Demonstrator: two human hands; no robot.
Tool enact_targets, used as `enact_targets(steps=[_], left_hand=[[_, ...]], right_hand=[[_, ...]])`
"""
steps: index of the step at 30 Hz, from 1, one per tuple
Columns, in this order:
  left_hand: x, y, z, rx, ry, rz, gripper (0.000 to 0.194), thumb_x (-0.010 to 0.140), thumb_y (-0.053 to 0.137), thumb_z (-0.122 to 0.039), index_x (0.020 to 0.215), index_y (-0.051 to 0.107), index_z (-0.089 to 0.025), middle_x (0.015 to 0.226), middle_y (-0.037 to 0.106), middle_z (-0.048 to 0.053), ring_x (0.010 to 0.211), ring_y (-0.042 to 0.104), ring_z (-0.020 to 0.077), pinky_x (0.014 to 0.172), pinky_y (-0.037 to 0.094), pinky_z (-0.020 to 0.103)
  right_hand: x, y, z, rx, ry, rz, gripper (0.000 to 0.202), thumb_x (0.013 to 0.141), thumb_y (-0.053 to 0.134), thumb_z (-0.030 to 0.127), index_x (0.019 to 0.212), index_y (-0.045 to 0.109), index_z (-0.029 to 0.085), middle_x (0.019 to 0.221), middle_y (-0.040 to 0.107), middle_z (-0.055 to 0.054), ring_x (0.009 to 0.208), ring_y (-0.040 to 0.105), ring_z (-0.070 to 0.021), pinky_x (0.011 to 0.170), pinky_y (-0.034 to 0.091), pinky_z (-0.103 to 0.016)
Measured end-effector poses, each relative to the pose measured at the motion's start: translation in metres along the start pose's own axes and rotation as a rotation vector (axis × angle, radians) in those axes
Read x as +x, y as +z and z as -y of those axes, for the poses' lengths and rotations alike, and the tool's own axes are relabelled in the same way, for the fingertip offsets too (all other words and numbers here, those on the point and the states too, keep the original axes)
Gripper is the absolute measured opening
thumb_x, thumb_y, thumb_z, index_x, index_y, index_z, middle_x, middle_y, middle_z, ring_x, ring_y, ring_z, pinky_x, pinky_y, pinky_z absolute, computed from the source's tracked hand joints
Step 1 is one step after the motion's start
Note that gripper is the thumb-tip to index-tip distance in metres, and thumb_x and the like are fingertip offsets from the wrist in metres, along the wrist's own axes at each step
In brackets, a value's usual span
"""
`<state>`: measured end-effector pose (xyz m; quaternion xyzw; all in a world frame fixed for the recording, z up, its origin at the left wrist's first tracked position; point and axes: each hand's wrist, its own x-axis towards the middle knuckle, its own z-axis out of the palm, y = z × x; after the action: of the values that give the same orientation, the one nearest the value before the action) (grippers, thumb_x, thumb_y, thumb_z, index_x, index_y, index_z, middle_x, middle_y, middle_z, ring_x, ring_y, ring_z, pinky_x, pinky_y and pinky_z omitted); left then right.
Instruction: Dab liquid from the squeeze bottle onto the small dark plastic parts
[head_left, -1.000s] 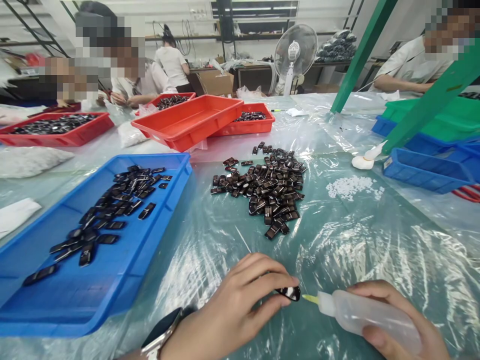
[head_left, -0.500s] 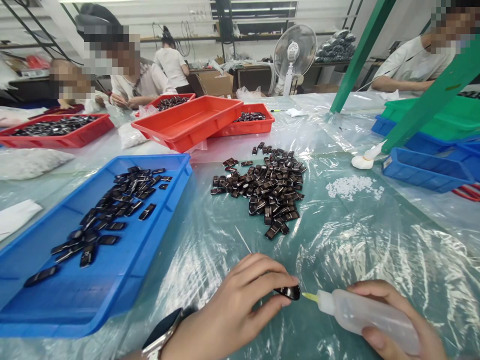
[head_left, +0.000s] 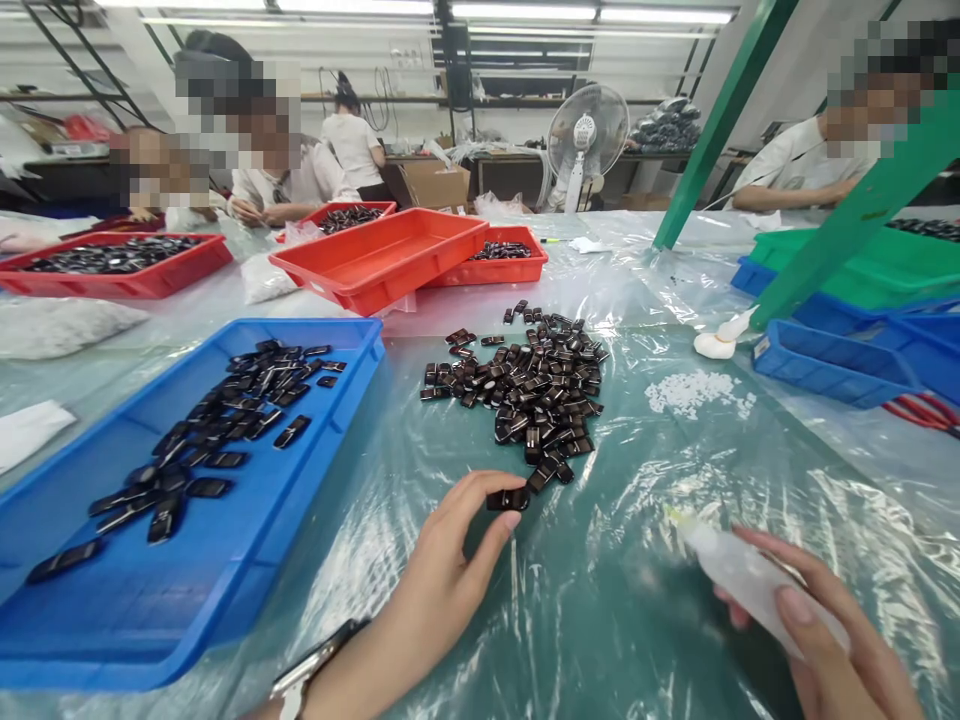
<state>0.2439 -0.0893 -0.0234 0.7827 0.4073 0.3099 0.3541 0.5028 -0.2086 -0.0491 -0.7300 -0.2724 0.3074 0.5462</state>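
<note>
Between the thumb and fingers of my left hand [head_left: 457,540] is a small glossy black piece [head_left: 508,498], held at the near end of a pile of similar black pieces [head_left: 536,385]. My right hand [head_left: 817,610] grips a translucent squeeze bottle [head_left: 757,580], its yellowish tip pointing up and left, slightly blurred. A blue tray [head_left: 300,520] at the left holds more dark pieces [head_left: 292,431]. Small white bits [head_left: 694,395] lie scattered beyond the bottle.
Red trays [head_left: 382,262] stand beyond the pile. At the right are a green post [head_left: 720,130], a green tray [head_left: 847,260], blue bins [head_left: 832,360] and a white knotted bundle [head_left: 716,345]. Several people sit or stand around, with a fan [head_left: 585,135] behind.
My left hand has moved away and left from the bottle tip, to the pile's near edge, still pinching a black piece. The bottle has moved right and is tilted more upward. The view has tipped up slightly.
</note>
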Motion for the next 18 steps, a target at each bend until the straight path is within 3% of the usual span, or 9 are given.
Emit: enact_targets(steps=[3,6,9,12,15,16,18], left_hand=[[0.0,0.001,0.001,-0.004,-0.033,0.037,0.02,0.102,0.043,-0.029,0.12,0.052,-0.029,0.12,0.061,0.004,0.109,0.06,0.0218,0.09,0.051,0.038],[-0.001,0.002,0.0,-0.005,-0.045,0.076,0.022,0.102,0.042,-0.031,0.122,0.051,-0.028,0.121,0.062,0.006,0.107,0.062,0.0228,0.085,0.054,0.037],[-0.002,0.002,0.002,0.004,-0.002,0.05,0.022,0.102,0.042,-0.03,0.122,0.051,-0.026,0.118,0.063,0.006,0.107,0.062,0.0233,0.086,0.054,0.038],[-0.003,0.003,0.004,0.011,0.032,0.014,0.021,0.102,0.044,-0.029,0.121,0.052,-0.025,0.116,0.064,0.007,0.104,0.063,0.0228,0.085,0.055,0.038],[-0.003,0.005,0.006,0.016,0.047,-0.001,0.022,0.102,0.044,-0.028,0.122,0.052,-0.025,0.116,0.064,0.007,0.104,0.063,0.0226,0.085,0.056,0.038],[-0.004,0.005,0.006,0.015,0.05,-0.005,0.022,0.102,0.044,-0.027,0.122,0.051,-0.024,0.116,0.064,0.008,0.106,0.063,0.0227,0.087,0.055,0.039],[-0.004,0.007,0.006,0.012,0.054,-0.006,0.022,0.102,0.044,-0.026,0.123,0.049,-0.023,0.117,0.063,0.009,0.108,0.062,0.0234,0.09,0.054,0.042]], right_hand=[[0.02,0.002,-0.001,-0.053,-0.096,0.104,0.057,0.073,0.072,0.057,0.123,0.062,0.031,0.126,0.067,-0.004,0.114,0.063,-0.0274,0.081,0.057,-0.027],[0.034,0.015,0.0,-0.118,-0.235,0.179,0.049,0.076,0.071,0.053,0.116,0.063,0.026,0.126,0.067,-0.007,0.117,0.06,-0.0281,0.092,0.052,-0.032],[0.036,0.025,0.002,-0.201,-0.266,0.15,0.05,0.076,0.071,0.052,0.115,0.061,0.022,0.118,0.067,-0.01,0.107,0.062,-0.0298,0.077,0.055,-0.034],[0.02,0.031,0.007,-0.275,-0.277,-0.004,0.056,0.074,0.074,0.053,0.117,0.054,0.022,0.112,0.06,-0.012,0.097,0.058,-0.0294,0.054,0.05,-0.028],[-0.008,0.042,0.013,-0.299,-0.397,-0.174,0.026,0.085,0.067,0.042,0.097,0.053,0.025,0.096,0.054,-0.006,0.086,0.053,-0.0236,0.055,0.045,-0.027],[-0.017,0.048,0.013,-0.299,-0.48,-0.138,0.015,0.09,0.062,0.036,0.093,0.053,0.025,0.09,0.054,-0.005,0.083,0.054,-0.022,0.06,0.045,-0.028],[-0.029,0.063,0.012,-0.348,-0.649,0.122,0.006,0.096,0.053,0.028,0.1,0.056,0.026,0.088,0.058,-0.004,0.081,0.058,-0.0213,0.068,0.047,-0.031]])
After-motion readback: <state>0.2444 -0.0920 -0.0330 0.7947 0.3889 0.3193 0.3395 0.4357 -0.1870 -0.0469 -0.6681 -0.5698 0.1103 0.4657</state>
